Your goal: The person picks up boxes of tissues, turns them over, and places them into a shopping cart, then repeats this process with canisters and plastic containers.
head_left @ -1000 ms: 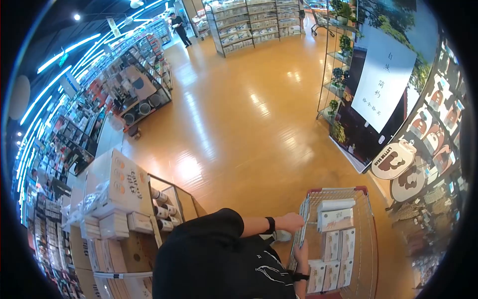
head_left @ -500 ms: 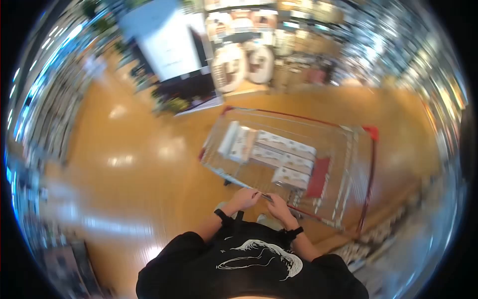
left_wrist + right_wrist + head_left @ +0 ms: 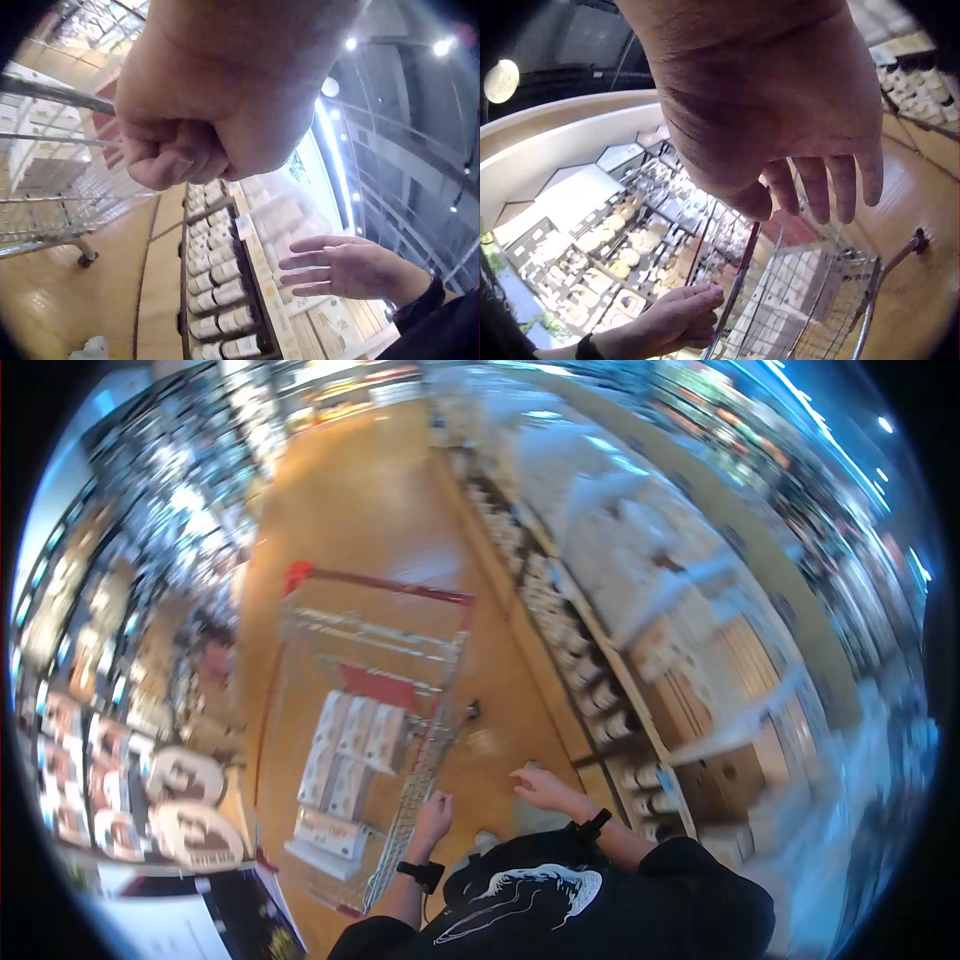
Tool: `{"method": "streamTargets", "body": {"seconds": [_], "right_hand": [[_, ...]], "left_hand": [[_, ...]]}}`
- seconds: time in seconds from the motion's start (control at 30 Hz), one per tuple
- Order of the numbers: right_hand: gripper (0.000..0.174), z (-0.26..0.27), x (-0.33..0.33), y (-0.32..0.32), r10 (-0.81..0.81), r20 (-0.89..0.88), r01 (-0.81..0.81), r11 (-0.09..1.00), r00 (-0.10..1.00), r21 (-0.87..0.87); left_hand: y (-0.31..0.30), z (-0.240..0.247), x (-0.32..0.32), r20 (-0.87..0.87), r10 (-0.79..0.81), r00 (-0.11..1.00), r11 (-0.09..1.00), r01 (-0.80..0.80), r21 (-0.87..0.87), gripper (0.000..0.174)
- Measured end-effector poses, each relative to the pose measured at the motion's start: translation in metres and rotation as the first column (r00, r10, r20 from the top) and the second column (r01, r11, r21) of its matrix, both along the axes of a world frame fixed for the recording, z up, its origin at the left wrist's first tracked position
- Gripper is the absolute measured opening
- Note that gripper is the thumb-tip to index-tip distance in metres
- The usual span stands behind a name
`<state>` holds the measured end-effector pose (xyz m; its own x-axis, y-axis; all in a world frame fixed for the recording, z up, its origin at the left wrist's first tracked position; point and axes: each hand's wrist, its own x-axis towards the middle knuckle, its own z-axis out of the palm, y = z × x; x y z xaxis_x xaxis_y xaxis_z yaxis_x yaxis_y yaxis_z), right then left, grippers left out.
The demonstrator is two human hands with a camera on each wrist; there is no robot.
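A wire shopping cart with red trim stands left of the person's body in the head view. My left hand grips the cart's side rail, and the left wrist view shows its fingers curled over the metal bar. In the cart's basket lie several white printed packs. The right hand is off the cart, on the side toward the low shelf. Its fingers are spread and loosely extended in the right wrist view, with nothing held.
On the right runs a long low shelf with rows of bottles or jars and plastic-covered goods above. Display racks and bear-shaped boards line the left. A tan floor aisle extends ahead between them.
The head view has swung round to the right, facing down another aisle. Both hands were at the cart's side rail; the right hand has come away while the left stays there.
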<state>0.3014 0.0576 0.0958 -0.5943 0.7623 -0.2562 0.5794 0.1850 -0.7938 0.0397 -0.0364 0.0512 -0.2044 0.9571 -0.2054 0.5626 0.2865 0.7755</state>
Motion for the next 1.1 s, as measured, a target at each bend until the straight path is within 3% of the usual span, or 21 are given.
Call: {"method": "streamTargets", "body": {"seconds": [0.1,0.17,0.23,0.3,0.37,0.43,0.47,0.53,0.67,0.73,0.8,0.9,0.97,1.03,1.1], "right_hand": [[0.037,0.009,0.056,-0.031,-0.223,-0.017,0.223,0.971,0.975,0.084],[0.037,0.017,0.093,-0.052,-0.452,-0.105,0.461,0.882,0.886,0.098],[0.037,0.039,0.124,-0.073,-0.575,-0.086,0.58,0.812,0.814,0.065],[0.037,0.04,0.149,-0.091,-0.673,-0.067,0.675,0.737,0.737,0.032],[0.035,0.03,0.173,-0.11,-0.771,-0.176,0.775,0.629,0.613,-0.057],[0.033,0.008,0.194,-0.126,-0.804,-0.135,0.806,0.589,0.579,-0.054],[0.032,-0.002,0.21,-0.132,-0.823,-0.086,0.824,0.565,0.561,-0.032],[0.032,0.006,0.227,-0.136,-0.839,-0.106,0.839,0.541,0.534,-0.063],[0.03,0.006,0.269,-0.132,-0.866,-0.222,0.854,0.489,0.449,-0.179],[0.03,0.014,0.284,-0.125,-0.892,-0.198,0.87,0.443,0.406,-0.215],[0.028,0.036,0.296,-0.118,-0.879,-0.217,0.88,0.457,0.424,-0.131],[0.03,0.033,0.307,-0.096,-0.849,-0.365,0.838,0.485,0.383,-0.25],[0.03,0.036,0.303,-0.074,-0.832,-0.434,0.804,0.5,0.345,-0.321],[0.032,0.049,0.299,-0.048,-0.794,-0.448,0.769,0.566,0.411,-0.298],[0.034,0.06,0.293,-0.019,-0.793,-0.461,0.747,0.571,0.397,-0.339]], "left_hand": [[0.036,0.009,0.032,0.016,-0.243,0.97,0.97,0.243,0.007,0.022],[0.066,0.016,0.054,0.0,-0.371,0.929,0.929,0.37,0.021,0.02],[0.095,0.021,0.088,-0.023,-0.492,0.87,0.855,0.488,0.176,0.018],[0.117,0.041,0.124,0.002,-0.568,0.823,0.81,0.559,0.175,0.017],[0.136,0.061,0.163,0.033,-0.626,0.779,0.77,0.612,0.18,0.016],[0.148,0.074,0.199,0.188,-0.718,0.67,0.695,0.702,0.154,0.02],[0.153,0.071,0.215,0.189,-0.722,0.665,0.691,0.702,0.169,0.02],[0.165,0.059,0.257,0.017,-0.799,0.601,0.594,0.786,0.169,0.022],[0.17,0.079,0.329,0.085,-0.826,0.558,0.564,0.811,0.155,0.023],[0.18,0.073,0.359,0.146,-0.825,0.546,0.564,0.78,0.272,0.023],[0.196,0.075,0.384,0.173,-0.836,0.521,0.549,0.795,0.257,0.023],[0.234,0.076,0.412,0.252,-0.815,0.521,0.577,0.767,0.281,0.025],[0.261,0.096,0.424,0.387,-0.739,0.551,0.65,0.735,0.193,0.028],[0.305,0.078,0.437,0.389,-0.725,0.568,0.677,0.69,0.255,0.031],[0.351,0.079,0.447,0.528,-0.621,0.579,0.72,0.688,0.091,0.038]]}}
